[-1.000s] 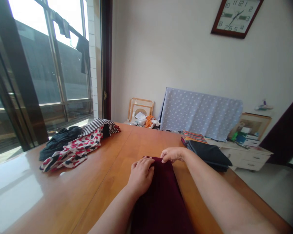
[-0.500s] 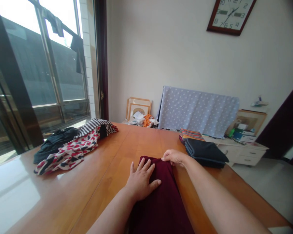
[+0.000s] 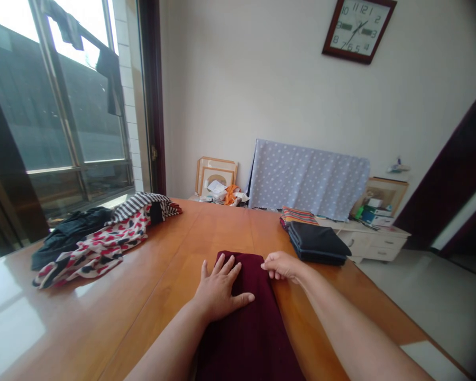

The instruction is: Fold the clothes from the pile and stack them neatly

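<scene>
Maroon cloth: the maroon cloth lies lengthwise on the worktop, in a long strip whose near end runs out of my sight.
Left hand: the left hand is flat on it, fingers spread, gripping nothing.
Right hand: the right hand is curled at the far right corner, thumb and forefinger seemingly pinching the edge.
Folded: a dark stack and striped cloths beyond the right hand look finished.
Unfolded: patterned cloth, dark garment and black-and-white cloth lie crumpled at left, apparently undone.
In the way: the left forearm hides part of the strip's left edge.
Behind: a dotted blue cover and white drawers.
</scene>
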Motion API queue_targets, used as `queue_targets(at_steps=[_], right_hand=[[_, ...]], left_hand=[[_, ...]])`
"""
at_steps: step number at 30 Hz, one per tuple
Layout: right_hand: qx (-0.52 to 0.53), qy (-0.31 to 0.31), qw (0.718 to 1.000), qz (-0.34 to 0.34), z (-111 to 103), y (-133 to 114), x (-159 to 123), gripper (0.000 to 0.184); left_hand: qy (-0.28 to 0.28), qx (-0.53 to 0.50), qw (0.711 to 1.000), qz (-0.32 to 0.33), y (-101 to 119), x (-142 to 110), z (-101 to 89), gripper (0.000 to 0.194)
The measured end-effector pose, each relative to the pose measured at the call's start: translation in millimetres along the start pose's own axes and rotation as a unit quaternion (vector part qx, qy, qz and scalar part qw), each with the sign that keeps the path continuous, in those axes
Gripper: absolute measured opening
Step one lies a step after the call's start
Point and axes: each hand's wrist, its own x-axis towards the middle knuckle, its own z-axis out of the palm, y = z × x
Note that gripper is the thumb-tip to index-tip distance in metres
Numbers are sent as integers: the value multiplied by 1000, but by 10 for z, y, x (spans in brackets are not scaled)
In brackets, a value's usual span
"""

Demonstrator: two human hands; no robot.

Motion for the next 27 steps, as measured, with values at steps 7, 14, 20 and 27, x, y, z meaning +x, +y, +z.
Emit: queue_targets(at_steps=[7,14,20,27], right_hand=[[-25,94,995,-7,94,15,-47,11],[-222,242,940,-94,213,-82,-237,24],[-315,214,924,-29,297,-45,-464,28],[-378,229,894,-71,531,2,-810,34]], left_hand=[[17,7,999,-29,3,6,41,98],[20,10,999,-24,-9,25,78,98],[20,15,999,-30,8,33,82,99],[25,21,999,-29,31,30,76,102]])
